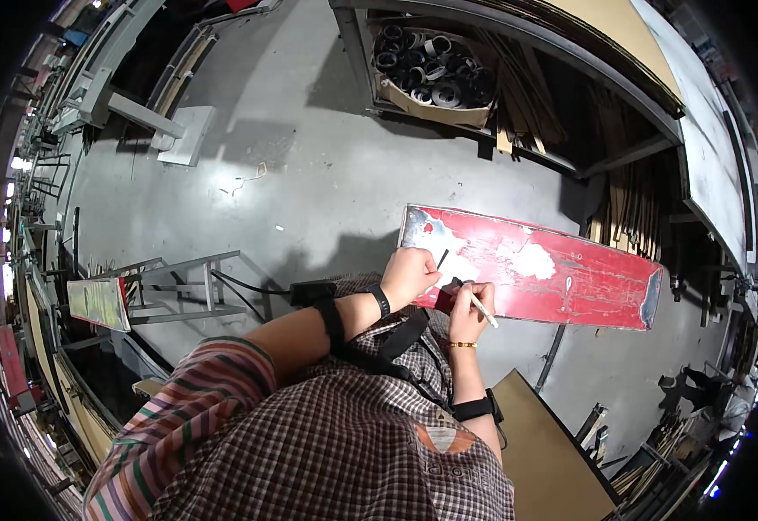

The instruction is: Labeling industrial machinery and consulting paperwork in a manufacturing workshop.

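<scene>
A long red board (570,269) with worn white and grey patches lies across in front of me. My left hand (409,273) rests closed at its near left edge, pinching a small dark strip against the board. Just to the right, my right hand (468,311) grips a thin white pen-like tool whose tip points right over the board's near edge. A small dark piece sits between the two hands. Both wrists carry dark bands.
A grey concrete floor (309,165) spreads to the left. A cardboard box of dark rolls (431,78) sits under a metal rack with wooden strips at the back. A metal frame (179,286) stands left. A brown board (544,451) lies near right.
</scene>
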Tool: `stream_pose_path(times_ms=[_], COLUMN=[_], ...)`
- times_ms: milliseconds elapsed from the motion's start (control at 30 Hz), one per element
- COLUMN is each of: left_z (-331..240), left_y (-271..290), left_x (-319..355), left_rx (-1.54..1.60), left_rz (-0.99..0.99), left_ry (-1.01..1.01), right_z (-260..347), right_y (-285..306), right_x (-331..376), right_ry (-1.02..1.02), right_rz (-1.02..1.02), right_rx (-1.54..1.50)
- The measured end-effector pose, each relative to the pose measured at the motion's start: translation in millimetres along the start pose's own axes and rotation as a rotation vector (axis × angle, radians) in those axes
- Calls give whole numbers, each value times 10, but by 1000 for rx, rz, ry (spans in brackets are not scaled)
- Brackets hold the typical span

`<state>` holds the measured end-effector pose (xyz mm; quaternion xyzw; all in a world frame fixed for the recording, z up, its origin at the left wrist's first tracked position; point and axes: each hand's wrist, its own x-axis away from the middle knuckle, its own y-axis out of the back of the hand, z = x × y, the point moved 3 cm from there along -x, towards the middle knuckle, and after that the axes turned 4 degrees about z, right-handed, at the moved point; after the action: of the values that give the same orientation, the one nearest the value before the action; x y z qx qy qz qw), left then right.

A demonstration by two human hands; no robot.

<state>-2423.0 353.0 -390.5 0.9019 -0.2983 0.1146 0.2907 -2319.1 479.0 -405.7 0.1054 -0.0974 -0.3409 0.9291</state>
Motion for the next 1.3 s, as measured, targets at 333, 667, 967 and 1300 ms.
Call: stream_pose_path(times_ms=[333,667,967,1300], left_z=[50,66,36,66], left_y=[-25,-35,-16,-18], left_x=[-12,-26,-10,-26], left_rx=[-25,-43,-31,-53], left_rz=[-31,-46,-26,-37], left_ry=[-49,-82,-60,-89], right_z=[20,29,-25,-27], right_y=[19,17,43,123], right_x=[17,7,2,-30], right_ry=[-86,-38,-11,-63], right_rz=[-36,-35,-37,-102], right_rx=[-86,-41,-40,-127])
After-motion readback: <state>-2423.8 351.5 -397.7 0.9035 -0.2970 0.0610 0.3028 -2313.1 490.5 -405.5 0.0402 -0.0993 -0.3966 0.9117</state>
